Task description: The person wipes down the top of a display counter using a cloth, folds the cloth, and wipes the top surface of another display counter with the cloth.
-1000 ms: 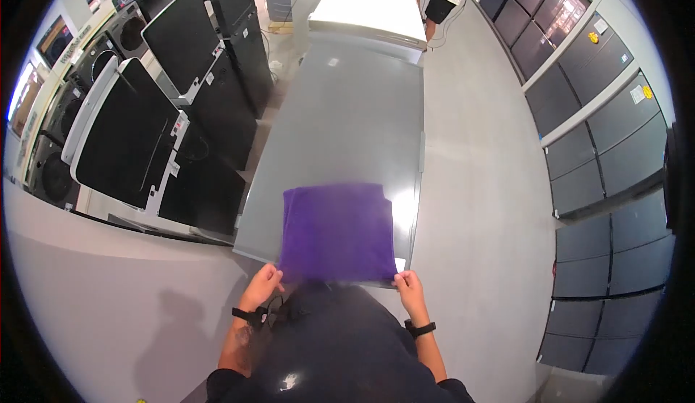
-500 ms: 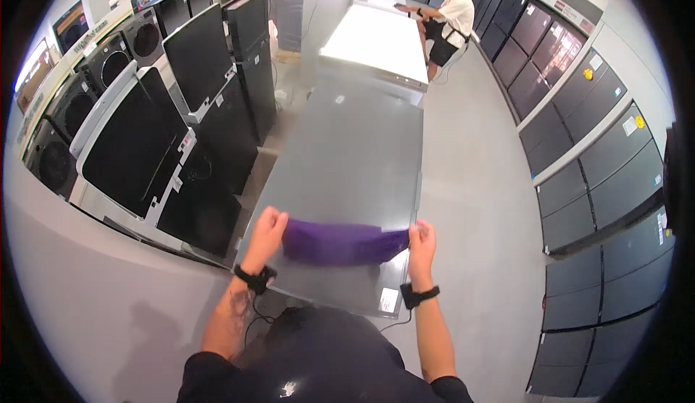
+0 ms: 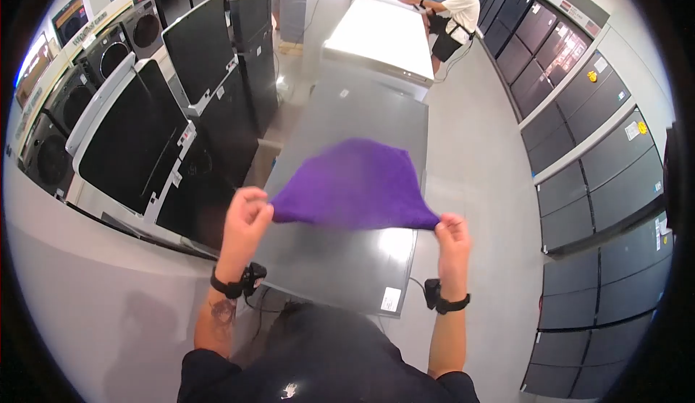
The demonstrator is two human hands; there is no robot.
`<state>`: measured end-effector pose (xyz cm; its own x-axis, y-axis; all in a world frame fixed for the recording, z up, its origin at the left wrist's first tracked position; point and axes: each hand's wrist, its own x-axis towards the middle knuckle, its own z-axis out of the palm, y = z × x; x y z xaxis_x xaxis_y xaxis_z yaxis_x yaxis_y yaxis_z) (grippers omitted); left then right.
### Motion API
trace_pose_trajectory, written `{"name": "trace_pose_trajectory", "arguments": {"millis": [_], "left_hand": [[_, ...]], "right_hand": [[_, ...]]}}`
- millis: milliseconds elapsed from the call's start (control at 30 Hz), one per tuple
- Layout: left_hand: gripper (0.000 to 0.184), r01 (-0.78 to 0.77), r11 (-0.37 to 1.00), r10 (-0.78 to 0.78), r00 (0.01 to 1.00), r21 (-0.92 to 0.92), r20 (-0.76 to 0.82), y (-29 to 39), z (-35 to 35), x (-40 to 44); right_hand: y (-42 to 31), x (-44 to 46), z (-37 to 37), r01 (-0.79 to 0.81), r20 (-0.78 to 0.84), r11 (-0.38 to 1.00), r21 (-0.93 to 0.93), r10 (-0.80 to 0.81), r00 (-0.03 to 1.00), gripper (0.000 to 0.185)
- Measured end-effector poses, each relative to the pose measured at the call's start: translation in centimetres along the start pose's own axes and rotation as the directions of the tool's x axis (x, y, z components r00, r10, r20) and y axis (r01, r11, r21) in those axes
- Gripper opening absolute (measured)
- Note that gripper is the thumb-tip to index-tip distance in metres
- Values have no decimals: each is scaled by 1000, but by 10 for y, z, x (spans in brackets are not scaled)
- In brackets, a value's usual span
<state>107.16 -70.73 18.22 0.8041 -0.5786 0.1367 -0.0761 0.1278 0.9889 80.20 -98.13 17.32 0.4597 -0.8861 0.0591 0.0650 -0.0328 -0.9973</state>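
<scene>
A purple cloth (image 3: pixel 355 186) is stretched out between my hands above a dark grey flat-topped appliance (image 3: pixel 311 265). My left hand (image 3: pixel 248 211) pinches its near left corner, and my right hand (image 3: pixel 454 235) pinches the near right corner. The far part of the cloth billows away from me and is blurred by motion. I cannot tell whether it touches the grey surface. A white label (image 3: pixel 390 299) is stuck on the near right corner of that top. Each wrist wears a black strap with a small device.
Beyond the grey top stands a white one (image 3: pixel 380 37), with a person (image 3: pixel 460 12) at its far right. Dark appliances with raised lids (image 3: pixel 134 139) line the left. Tall dark refrigerators (image 3: pixel 604 193) stand along the right, across a pale floor aisle (image 3: pixel 481 149).
The cloth has opened from a narrow band into a wide, billowing sheet that reaches farther forward. My hands have moved apart, the left one outward and slightly up, the right one outward.
</scene>
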Motion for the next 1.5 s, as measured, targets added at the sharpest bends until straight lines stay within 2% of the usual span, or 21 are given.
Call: {"name": "trace_pose_trajectory", "arguments": {"millis": [67, 100, 133, 167, 200, 267, 400, 467, 567, 667, 700, 800, 867, 933, 1000, 1067, 1100, 1200, 1333, 1367, 1500], "left_hand": [[24, 180, 983, -180, 983, 33, -25, -50, -7, -35], [25, 266, 959, -265, 964, 95, -21, -73, -11, -58], [26, 341, 927, -342, 939, 155, -22, -98, -16, -80], [28, 408, 899, -407, 912, 156, -43, -129, -22, -104], [28, 440, 874, -447, 895, 205, -14, -146, -27, -125], [29, 484, 819, -518, 855, 307, 35, -169, -40, -161], [26, 528, 807, -561, 825, 263, 66, -162, -51, -191], [26, 551, 756, -612, 787, 353, 82, -145, -53, -193], [24, 556, 721, -648, 752, 414, 118, -146, -65, -202], [21, 512, 765, -614, 762, 390, 204, -183, -80, -212], [21, 492, 788, -593, 770, 370, 238, -192, -81, -216], [23, 156, 637, -415, 894, 755, 165, -165, -57, -168], [21, 220, 726, -330, 943, 652, 50, -148, -29, -129], [21, 229, 763, -278, 961, 604, -13, -151, -6, -92], [22, 112, 700, -146, 989, 706, -12, -176, 9, -61], [22, 82, 589, -173, 985, 804, 27, -193, 14, -43], [22, 56, 535, -183, 982, 843, 50, -199, 20, -35], [22, 58, 553, -255, 961, 831, 103, -213, 13, -25], [22, 96, 596, -231, 971, 797, 56, -210, 5, -24], [21, 115, 619, -276, 958, 777, 78, -207, 3, -23], [19, 81, 640, -296, 944, 764, 148, -196, 1, -20]], "right_hand": [[65, -24, -16, -159, 88, 987, -31, 161, 983, 19], [97, -39, -27, -275, 176, 960, 47, 263, 949, 21], [133, -54, -38, -378, 160, 925, -44, 380, 911, 21], [161, -71, -49, -390, 186, 911, -134, 410, 893, 22], [172, -91, -53, -434, 195, 881, -189, 467, 863, 21], [189, -123, -62, -564, 191, 811, -155, 585, 789, 21], [168, -158, -70, -614, 185, 786, -78, 616, 766, 20], [164, -165, -80, -618, 176, 781, -93, 624, 762, 19], [159, -171, -90, -555, 202, 782, -283, 615, 763, 18], [167, -175, -101, -567, 210, 770, -291, 630, 748, 17], [174, -171, -103, -484, 210, 796, -364, 577, 789, 17], [186, -149, -95, -279, 204, 807, -520, 435, 877, 19], [178, -116, -74, -219, 164, 792, -570, 371, 914, 20], [152, -82, -39, -76, 228, 761, -644, 286, 931, 23], [175, -52, -17, 124, 319, 782, -610, 99, 943, 25], [197, -30, 2, 364, 382, 596, -716, -101, 918, 26], [195, -22, 10, 365, 387, 553, -749, -82, 918, 28], [198, -11, 24, 364, 378, 453, -814, -62, 924, 29], [207, -15, 21, 369, 368, 426, -826, -87, 926, 24], [200, -14, 25, 376, 375, 421, -825, -90, 923, 24], [173, -12, 33, 239, 302, 479, -845, 59, 951, 17]]}}
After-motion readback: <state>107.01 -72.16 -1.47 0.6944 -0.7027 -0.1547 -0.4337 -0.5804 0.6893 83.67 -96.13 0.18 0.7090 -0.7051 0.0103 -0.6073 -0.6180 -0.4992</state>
